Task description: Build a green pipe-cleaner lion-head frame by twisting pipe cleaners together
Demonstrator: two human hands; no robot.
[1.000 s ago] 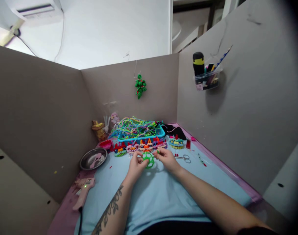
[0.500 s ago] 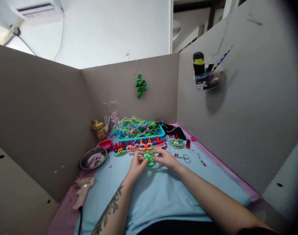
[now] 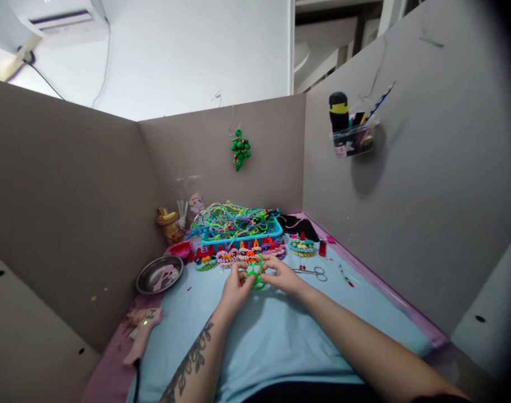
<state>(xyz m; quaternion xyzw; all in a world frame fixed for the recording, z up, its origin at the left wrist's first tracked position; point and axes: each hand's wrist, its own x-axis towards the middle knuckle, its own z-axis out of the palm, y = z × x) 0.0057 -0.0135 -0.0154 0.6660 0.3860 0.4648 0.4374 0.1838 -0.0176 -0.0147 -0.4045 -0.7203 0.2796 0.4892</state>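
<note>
A bright green looped cord (image 3: 256,269) is held up between my two hands over the blue cloth. My left hand (image 3: 237,282) pinches its left side with thumb and forefinger. On the other side, the fingers of my right hand (image 3: 282,276) are closed on its right edge. Small loops of the cord stick out above and below the fingertips. Just behind my hands stands a row of colourful braided cord figures (image 3: 249,251). To the right of my right hand lies a pair of scissors (image 3: 316,272).
A blue basket (image 3: 276,228) heaped with coloured cords stands at the back. On the left are a metal bowl (image 3: 144,274) and a pink glue gun (image 3: 143,338) with a lit green light. Grey panels (image 3: 221,168) enclose the table; a clear bin (image 3: 354,140) hangs on the right one.
My hands stay in nearly the same place, still pinching the green cord. The cord's loops have turned slightly between the fingers. The whole view has shifted a little.
</note>
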